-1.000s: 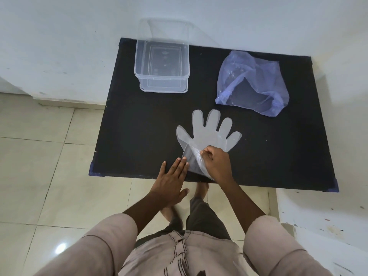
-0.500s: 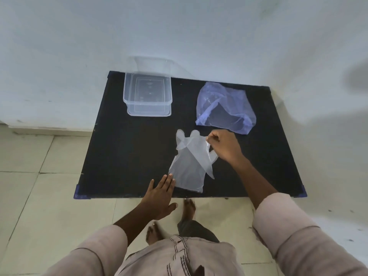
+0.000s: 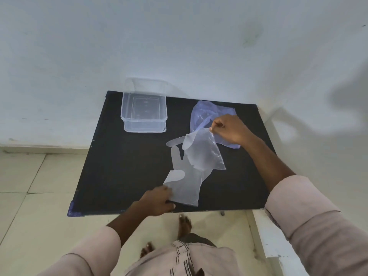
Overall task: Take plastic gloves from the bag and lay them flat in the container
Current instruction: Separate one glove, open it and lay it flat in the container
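Note:
Two clear plastic gloves lie near the middle of the black table (image 3: pixel 119 166). My right hand (image 3: pixel 229 129) pinches the cuff of the upper glove (image 3: pixel 203 154) and holds it lifted and peeled back toward the bag. The lower glove (image 3: pixel 186 186) stays flat on the table, its fingers pointing away from me. My left hand (image 3: pixel 157 201) grips its cuff edge near the front of the table. The clear rectangular container (image 3: pixel 143 114) stands with nothing in it at the back left. A bluish plastic bag (image 3: pixel 201 114) lies at the back right, partly behind my right hand.
A white wall runs behind and to the right of the table. Tiled floor lies to the left and below. My bare feet (image 3: pixel 184 226) stand just under the table's front edge. A white ledge (image 3: pixel 264 236) sits at the lower right.
My right hand has pulled the top glove up and back toward the bag, separating it from the one beneath. My left hand has closed on the lower glove's cuff. The camera tilted up.

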Demonstrator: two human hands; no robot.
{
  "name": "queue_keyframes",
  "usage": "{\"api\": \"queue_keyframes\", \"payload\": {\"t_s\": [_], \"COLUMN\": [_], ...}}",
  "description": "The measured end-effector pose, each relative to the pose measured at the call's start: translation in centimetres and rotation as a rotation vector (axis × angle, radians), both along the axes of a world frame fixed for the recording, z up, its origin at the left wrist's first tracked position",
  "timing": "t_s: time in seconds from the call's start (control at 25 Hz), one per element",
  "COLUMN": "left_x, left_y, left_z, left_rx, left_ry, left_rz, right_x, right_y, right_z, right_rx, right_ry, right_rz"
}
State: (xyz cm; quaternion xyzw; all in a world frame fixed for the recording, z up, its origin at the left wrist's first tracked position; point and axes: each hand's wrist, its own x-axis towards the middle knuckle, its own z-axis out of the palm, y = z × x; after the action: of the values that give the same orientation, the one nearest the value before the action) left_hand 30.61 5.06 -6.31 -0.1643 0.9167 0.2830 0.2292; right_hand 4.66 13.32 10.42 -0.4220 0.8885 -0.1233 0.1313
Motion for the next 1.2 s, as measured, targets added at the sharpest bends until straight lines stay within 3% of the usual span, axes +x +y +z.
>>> {"api": "queue_keyframes", "payload": {"t_s": [0.16, 0.28, 0.44, 0.6, 0.72, 0.88, 1.04, 1.2], "left_x": [-4.3, -7.9, -11.8, -15.0, -16.7, -17.9, -18.4, -18.3], "left_y": [-1.8, -2.6, -3.3, -3.4, -3.4, -3.6, -3.9, -3.5], "left_z": [8.0, 13.8, 17.3, 18.5, 19.2, 19.8, 20.1, 20.0], "left_rx": [0.061, 0.159, 0.38, 0.499, 0.594, 0.647, 0.686, 0.695], "left_ry": [0.528, 0.816, 0.708, 0.614, 0.629, 0.672, 0.698, 0.668], "left_rz": [0.415, 0.504, 0.39, 0.411, 0.437, 0.505, 0.62, 0.676], "right_x": [0.4, 0.9, -0.2, -2.0, -4.5, -9.2, -10.3, -9.8], "right_y": [0.4, -0.2, -1.3, -1.8, -0.7, 3.8, 6.3, 4.7], "right_z": [2.8, 5.5, 8.1, 10.1, 10.7, 7.5, 2.1, -0.1], "right_rx": [0.098, 0.174, 0.215, 0.217, 0.07, -0.307, -0.115, -0.315], "right_ry": [-0.062, -0.018, 0.035, 0.007, -0.079, -0.485, -0.847, -1.044], "right_rz": [0.146, 0.242, 0.368, 0.467, 0.461, 0.08, -0.124, -0.153]}}
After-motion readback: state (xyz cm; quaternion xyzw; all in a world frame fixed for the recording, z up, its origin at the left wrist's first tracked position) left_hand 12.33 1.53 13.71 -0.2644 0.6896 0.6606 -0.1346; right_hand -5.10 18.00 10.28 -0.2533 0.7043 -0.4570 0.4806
